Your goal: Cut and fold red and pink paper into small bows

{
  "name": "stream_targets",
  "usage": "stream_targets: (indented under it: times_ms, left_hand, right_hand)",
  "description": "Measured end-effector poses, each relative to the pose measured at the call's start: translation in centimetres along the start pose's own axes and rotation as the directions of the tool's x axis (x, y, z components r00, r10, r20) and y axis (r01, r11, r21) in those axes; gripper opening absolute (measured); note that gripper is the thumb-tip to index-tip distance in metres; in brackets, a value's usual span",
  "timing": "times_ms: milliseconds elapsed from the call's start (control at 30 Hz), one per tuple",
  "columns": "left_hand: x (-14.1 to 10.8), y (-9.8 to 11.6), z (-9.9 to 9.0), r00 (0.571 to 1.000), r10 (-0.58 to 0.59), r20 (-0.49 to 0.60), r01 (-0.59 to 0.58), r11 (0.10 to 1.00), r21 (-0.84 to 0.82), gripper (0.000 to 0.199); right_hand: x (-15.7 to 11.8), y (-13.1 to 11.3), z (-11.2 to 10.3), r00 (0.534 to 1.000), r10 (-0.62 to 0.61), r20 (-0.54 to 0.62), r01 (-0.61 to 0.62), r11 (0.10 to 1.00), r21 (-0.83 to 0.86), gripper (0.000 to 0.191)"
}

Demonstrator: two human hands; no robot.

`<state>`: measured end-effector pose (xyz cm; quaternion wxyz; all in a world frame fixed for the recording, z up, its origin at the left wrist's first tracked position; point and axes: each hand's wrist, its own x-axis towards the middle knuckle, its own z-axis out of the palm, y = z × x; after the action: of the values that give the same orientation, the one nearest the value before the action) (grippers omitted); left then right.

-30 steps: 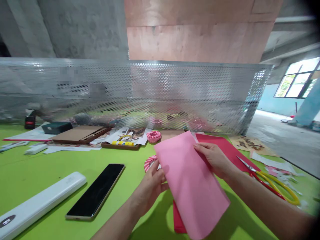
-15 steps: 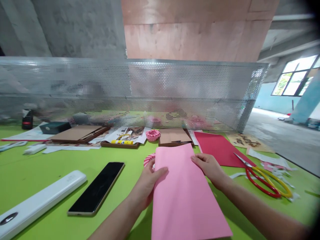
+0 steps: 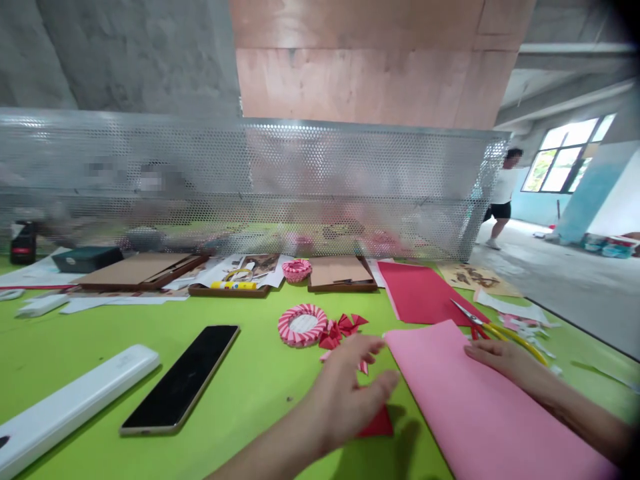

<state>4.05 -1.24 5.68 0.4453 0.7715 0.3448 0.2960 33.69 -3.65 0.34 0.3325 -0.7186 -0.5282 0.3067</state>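
A large sheet of pink paper (image 3: 480, 400) hangs over the right of the green table, and my right hand (image 3: 505, 363) pinches its far right edge. My left hand (image 3: 345, 393) is off the paper, fingers apart, with nothing in it, just left of the sheet. Beyond its fingertips lie a pink-and-white ring of folded paper (image 3: 303, 325) and red folded paper pieces (image 3: 345, 328). A piece of red paper (image 3: 380, 423) shows partly beneath my left hand. Scissors with red and yellow handles (image 3: 515, 337) lie behind my right hand, partly hidden.
On the left are a black phone (image 3: 183, 380) and a long white device (image 3: 75, 410). Red paper (image 3: 425, 291), a small woven-looking pink basket (image 3: 297, 269) and brown trays (image 3: 343, 288) line the back. A perforated metal screen (image 3: 350, 187) stands behind. A person (image 3: 500, 197) walks at far right.
My left hand has let go of the pink paper and opened. My right hand has carried the sheet rightward, uncovering the ring and red folded pieces. A person has come into view.
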Motion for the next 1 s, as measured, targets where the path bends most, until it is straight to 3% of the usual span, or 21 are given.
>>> stream_targets:
  times_ms: [67,133,200,267,333,633,800,1000]
  left_hand:
    - [0.4,1.0,2.1,0.978,0.180,0.107,-0.197,0.963,0.183,0.040]
    - [1.2,1.6,4.8,0.909,0.276,0.313,-0.366,0.887,0.281,0.041]
    - [2.3,1.7,7.6,0.833,0.275,0.479,-0.468,0.813,0.347,0.056]
    - [3.4,1.4,9.9,0.787,0.254,0.563,-0.512,0.777,0.365,0.065]
    - [4.3,0.9,11.2,0.790,0.191,0.583,-0.492,0.766,0.415,0.068]
    - [3.9,-0.7,11.1,0.788,0.134,0.600,-0.459,0.778,0.429,0.077]
    - [3.3,-0.8,11.1,0.805,0.202,0.558,-0.476,0.781,0.404,0.080]
    - [3.3,-1.0,11.0,0.806,0.217,0.551,-0.485,0.776,0.403,0.079]
  right_hand:
    - [0.3,1.4,0.1,0.996,-0.093,0.007,0.093,0.985,-0.143,0.033]
    - [0.6,2.0,0.5,0.988,-0.155,0.019,0.155,0.964,-0.216,0.033]
    - [0.8,2.1,0.8,0.982,-0.185,0.027,0.186,0.952,-0.242,0.032]
    - [0.9,2.1,0.9,0.978,-0.207,0.034,0.208,0.939,-0.273,0.033]
    - [0.9,2.3,0.9,0.976,-0.216,0.035,0.216,0.930,-0.298,0.034]
    - [0.0,2.5,1.4,0.977,-0.208,-0.057,0.171,0.908,-0.383,0.025]
    - [-0.2,2.7,1.3,0.973,-0.180,-0.145,0.105,0.902,-0.419,0.042]
    - [-1.9,3.0,0.4,0.954,-0.253,-0.160,0.146,0.859,-0.490,0.042]
